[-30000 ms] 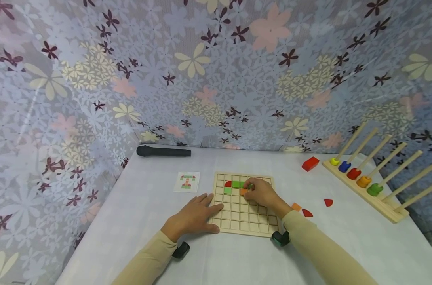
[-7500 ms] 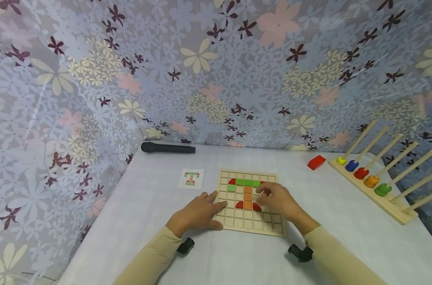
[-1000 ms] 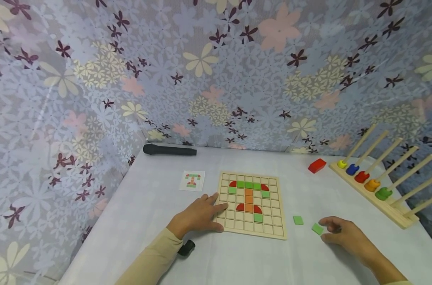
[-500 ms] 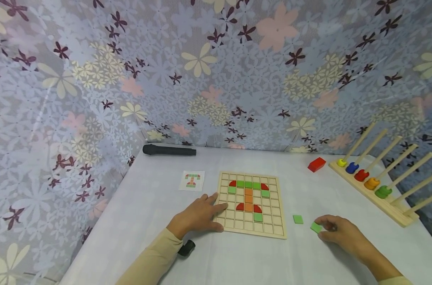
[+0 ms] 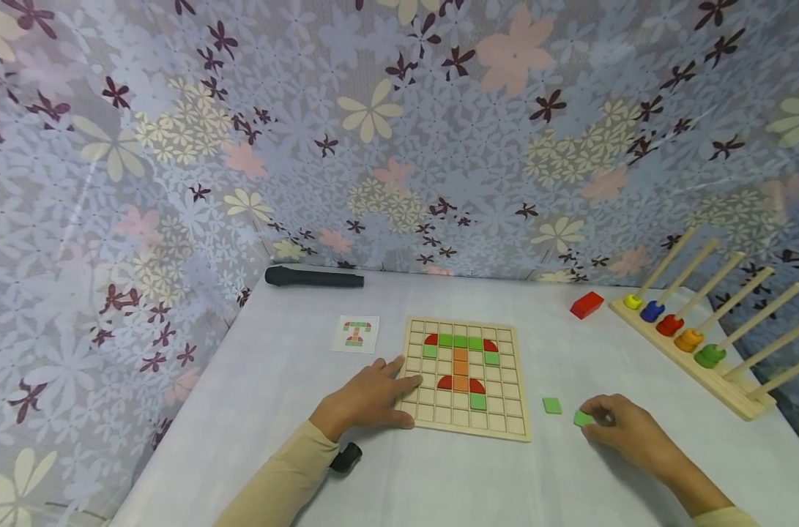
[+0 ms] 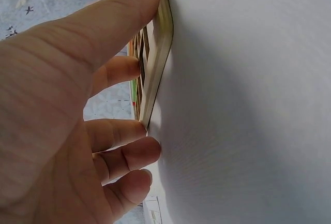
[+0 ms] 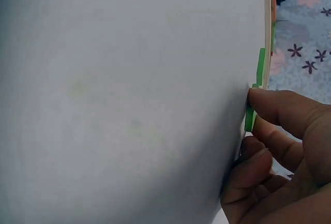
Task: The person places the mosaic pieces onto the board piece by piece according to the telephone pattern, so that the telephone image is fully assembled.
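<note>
My left hand (image 5: 366, 399) rests at the left edge of a wooden grid board (image 5: 432, 419), fingers spread, thumb by the near corner. Red quarter-round, green and orange square tiles form a pattern in the board's cells, including a green tile (image 5: 478, 402) near the bottom. To the right of the board, my right hand (image 5: 626, 428) pinches a green square tile (image 7: 250, 118) between thumb and fingers, low over the tablecloth. Another loose green tile (image 5: 552, 405) lies between that hand and the board.
A pattern card (image 5: 355, 334) lies left of the board, below a black microphone (image 5: 313, 277). At the right stand a red block (image 5: 586, 304) and a wooden peg rack (image 5: 676, 351) with coloured beads. A floral curtain (image 5: 399, 146) hangs behind the table.
Since the oldest frame, orange, red and green tiles have been added to the board. My right hand has left the board and, in the last second, its fingers have closed on a green tile.
</note>
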{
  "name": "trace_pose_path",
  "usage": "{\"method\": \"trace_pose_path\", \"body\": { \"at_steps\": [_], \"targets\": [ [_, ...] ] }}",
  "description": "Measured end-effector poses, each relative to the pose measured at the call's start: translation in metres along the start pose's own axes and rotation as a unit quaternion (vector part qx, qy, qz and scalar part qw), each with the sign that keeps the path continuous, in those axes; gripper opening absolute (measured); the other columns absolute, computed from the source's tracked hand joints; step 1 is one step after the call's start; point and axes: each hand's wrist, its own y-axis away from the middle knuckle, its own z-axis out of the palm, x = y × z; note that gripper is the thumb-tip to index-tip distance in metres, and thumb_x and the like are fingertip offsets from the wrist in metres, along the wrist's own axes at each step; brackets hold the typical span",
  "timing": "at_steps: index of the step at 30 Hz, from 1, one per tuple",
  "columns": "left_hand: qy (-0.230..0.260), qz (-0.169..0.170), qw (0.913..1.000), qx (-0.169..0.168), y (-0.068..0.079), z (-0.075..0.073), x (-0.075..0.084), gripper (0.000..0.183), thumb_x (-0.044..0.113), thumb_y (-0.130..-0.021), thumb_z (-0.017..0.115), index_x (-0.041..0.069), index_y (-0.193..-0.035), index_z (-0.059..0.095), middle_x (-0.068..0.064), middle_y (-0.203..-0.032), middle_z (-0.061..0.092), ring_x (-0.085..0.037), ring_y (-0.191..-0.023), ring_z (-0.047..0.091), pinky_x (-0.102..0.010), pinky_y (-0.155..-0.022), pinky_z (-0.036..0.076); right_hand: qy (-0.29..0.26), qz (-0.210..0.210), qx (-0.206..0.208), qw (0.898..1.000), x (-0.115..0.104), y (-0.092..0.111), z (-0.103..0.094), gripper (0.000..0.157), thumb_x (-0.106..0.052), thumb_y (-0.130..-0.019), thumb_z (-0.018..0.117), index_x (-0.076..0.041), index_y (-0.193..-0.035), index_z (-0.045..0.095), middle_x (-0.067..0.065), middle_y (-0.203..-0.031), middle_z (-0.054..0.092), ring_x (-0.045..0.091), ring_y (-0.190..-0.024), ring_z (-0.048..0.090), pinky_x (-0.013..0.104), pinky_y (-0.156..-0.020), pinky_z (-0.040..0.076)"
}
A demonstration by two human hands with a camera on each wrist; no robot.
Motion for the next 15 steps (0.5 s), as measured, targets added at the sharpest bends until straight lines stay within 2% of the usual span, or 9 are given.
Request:
{"method": "trace_pose_path", "body": {
  "at_steps": [5, 8, 15],
  "targets": [
    [-0.005, 0.000, 1.0000, 0.003, 0.0002, -0.0009, 0.0005, 0.077, 0.058, -0.088, 0.073, 0.031, -0.155, 0.046, -0.015, -0.165, 0.032, -0.037, -0.144, 0.038, -0.049, -0.116, 0.037, 0.018, -0.032, 0.023, 0.999, -0.0038, 0.0009, 0.0027, 0.030, -0.017, -0.087, 0.078, -0.001, -0.108, 0.066, 0.007, -0.098, 0.062, 0.019, -0.086, 0.056, 0.033, -0.070, 0.049],
    [-0.006, 0.000, 1.0000, 0.005, 0.0006, -0.0015, 0.0011, 0.077, 0.057, -0.087, 0.073, 0.031, -0.155, 0.046, -0.015, -0.164, 0.033, -0.037, -0.144, 0.039, -0.049, -0.116, 0.037, 0.006, -0.030, 0.023, 0.999, -0.0055, 0.0018, 0.0022, 0.028, -0.015, -0.088, 0.077, -0.003, -0.108, 0.062, 0.003, -0.095, 0.063, 0.017, -0.085, 0.058, 0.030, -0.067, 0.049],
    [0.002, 0.001, 1.0000, 0.002, 0.0008, -0.0008, 0.0017, 0.077, 0.057, -0.087, 0.074, 0.031, -0.155, 0.046, -0.015, -0.164, 0.032, -0.038, -0.144, 0.038, -0.050, -0.116, 0.036, -0.016, 0.001, 0.005, 1.000, -0.0042, 0.0018, -0.0008, 0.043, -0.017, -0.095, 0.068, -0.004, -0.133, 0.053, 0.007, -0.096, 0.063, 0.019, -0.081, 0.058, 0.034, -0.066, 0.050]
  ]
}}
